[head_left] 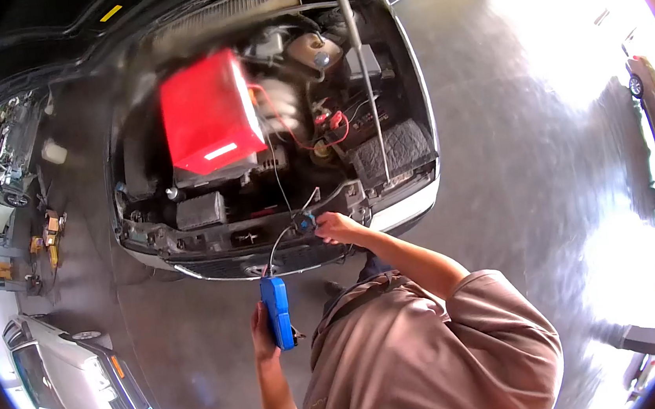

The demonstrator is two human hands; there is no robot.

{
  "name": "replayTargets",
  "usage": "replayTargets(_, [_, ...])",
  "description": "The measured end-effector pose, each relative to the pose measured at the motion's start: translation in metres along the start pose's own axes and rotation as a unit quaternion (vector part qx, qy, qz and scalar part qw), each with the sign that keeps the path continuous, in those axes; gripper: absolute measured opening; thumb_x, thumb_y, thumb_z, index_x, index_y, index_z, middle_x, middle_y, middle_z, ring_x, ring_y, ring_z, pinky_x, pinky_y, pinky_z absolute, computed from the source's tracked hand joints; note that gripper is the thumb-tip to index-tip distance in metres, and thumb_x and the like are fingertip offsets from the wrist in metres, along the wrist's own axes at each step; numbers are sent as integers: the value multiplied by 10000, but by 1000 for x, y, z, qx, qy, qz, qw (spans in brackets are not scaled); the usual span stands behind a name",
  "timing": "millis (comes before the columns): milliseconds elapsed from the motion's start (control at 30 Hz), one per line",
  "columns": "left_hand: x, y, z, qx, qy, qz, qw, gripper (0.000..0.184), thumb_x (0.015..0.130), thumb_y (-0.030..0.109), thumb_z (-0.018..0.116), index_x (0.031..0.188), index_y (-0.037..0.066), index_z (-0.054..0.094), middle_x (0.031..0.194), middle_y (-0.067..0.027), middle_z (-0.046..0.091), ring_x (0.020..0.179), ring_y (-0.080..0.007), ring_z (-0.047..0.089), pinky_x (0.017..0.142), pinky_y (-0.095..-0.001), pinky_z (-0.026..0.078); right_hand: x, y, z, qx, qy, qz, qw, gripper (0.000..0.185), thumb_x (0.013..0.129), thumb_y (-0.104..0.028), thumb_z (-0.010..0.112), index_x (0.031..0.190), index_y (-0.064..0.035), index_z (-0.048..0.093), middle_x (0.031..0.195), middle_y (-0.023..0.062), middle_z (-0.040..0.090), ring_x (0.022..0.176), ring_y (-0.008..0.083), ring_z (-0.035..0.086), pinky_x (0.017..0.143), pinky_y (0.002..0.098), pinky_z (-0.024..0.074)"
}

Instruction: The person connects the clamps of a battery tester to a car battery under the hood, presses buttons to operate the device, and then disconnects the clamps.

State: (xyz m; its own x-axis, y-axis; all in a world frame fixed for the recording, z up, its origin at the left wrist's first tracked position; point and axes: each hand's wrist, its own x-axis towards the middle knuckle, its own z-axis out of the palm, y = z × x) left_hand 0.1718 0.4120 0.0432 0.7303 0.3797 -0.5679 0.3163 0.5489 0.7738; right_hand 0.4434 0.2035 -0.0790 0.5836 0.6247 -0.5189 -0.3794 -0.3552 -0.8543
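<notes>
My left hand (pixel 261 333) is wrapped round a blue handheld device (pixel 277 312) with a boxy body, held below the car's front edge. From its top a cable (pixel 275 253) curves up to a dark bundle with a bright blue part (pixel 305 222) at the front of the engine bay. My right hand (pixel 336 228) is closed at that bundle; whether it pinches a clamp or the cable is too small to tell. A thin wire (pixel 278 174) climbs from there towards a large red box (pixel 208 113) resting over the engine.
A prop rod (pixel 362 59) crosses the open engine bay (pixel 248 236). Red leads (pixel 281 118) run from the red box to the battery area (pixel 336 125). A silver car (pixel 69 387) stands at lower left, with yellow equipment (pixel 52 231) on the floor above it.
</notes>
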Motion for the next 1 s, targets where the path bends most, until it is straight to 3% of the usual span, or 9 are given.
replayTargets(200, [50, 11, 88, 33, 9, -5, 999, 271, 1012, 353, 516, 1016, 110, 635, 822, 21, 630, 686, -74, 582, 600, -240, 463, -60, -18, -202, -216, -187, 64, 956, 333, 958, -361, 591, 957, -46, 698, 810, 76, 724, 774, 162, 698, 709, 294, 552])
replayTargets(267, [60, 9, 112, 26, 25, -14, 999, 266, 1008, 348, 523, 1019, 106, 631, 830, 20, 633, 701, -79, 592, 610, -241, 470, -46, -27, -274, -184, -115, 145, 965, 332, 926, -387, 597, 851, -90, 726, 763, 82, 721, 736, 188, 712, 668, 341, 562])
replayTargets(300, [63, 13, 129, 35, 37, -17, 999, 271, 1005, 350, 528, 1027, 100, 630, 836, 18, 634, 707, -83, 596, 613, -243, 472, -13, -32, -304, -471, -137, 7, 872, 325, 903, -387, 611, 825, -92, 725, 749, 105, 715, 736, 228, 714, 669, 367, 562])
replayTargets(333, [61, 15, 149, 46, 49, -25, 997, 277, 1002, 353, 533, 1035, 95, 629, 842, 16, 636, 713, -86, 600, 615, -244, 474, 19, -34, -325, -704, -143, -128, 684, 319, 879, -387, 626, 800, -95, 724, 735, 128, 709, 736, 268, 717, 669, 394, 562])
replayTargets(400, [63, 10, 182, 56, 81, -34, 995, 289, 997, 357, 544, 1048, 84, 626, 854, 11, 638, 715, -93, 601, 617, -250, 477, 23, -98, -319, -341, 215, -116, 908, 307, 831, -388, 654, 805, -88, 711, 722, 178, 683, 754, 336, 705, 683, 449, 557])
replayTargets(533, [70, -15, 200, 127, 116, -17, 985, 338, 974, 379, 587, 1047, 50, 619, 862, 10, 611, 751, -96, 558, 678, -253, 454, 121, -130, -294, -407, 296, -144, 852, 366, 816, -392, 680, 954, -53, 678, 945, 154, 679, 894, 355, 680, 756, 452, 551])
replayTargets(600, [66, -19, 208, 214, 131, -6, 968, 346, 965, 386, 601, 1016, 45, 622, 849, 19, 587, 776, -91, 528, 711, -249, 430, 159, -134, -282, -501, 202, -162, 826, 390, 822, -371, 670, 1033, -44, 663, 1122, 159, 643, 982, 341, 667, 770, 441, 553])
replayTargets(800, [49, -21, 239, 259, 161, 1, 952, 301, 968, 324, 590, 868, 42, 568, 747, 49, 473, 700, -57, 395, 622, -238, 313, 195, -163, -250, -723, -54, -19, 688, 386, 674, -113, 762, 1058, -80, 733, 1099, 64, 685, 1019, 214, 657, 634, 373, 591])
replayTargets(1000, [56, -18, 247, 280, 177, -6, 944, 269, 962, 285, 598, 846, 44, 571, 735, 48, 468, 684, -56, 392, 607, -238, 307, 206, -126, -257, -681, 52, -186, 707, 290, 662, -190, 780, 944, -125, 754, 952, 25, 718, 879, 207, 698, 629, 405, 568])
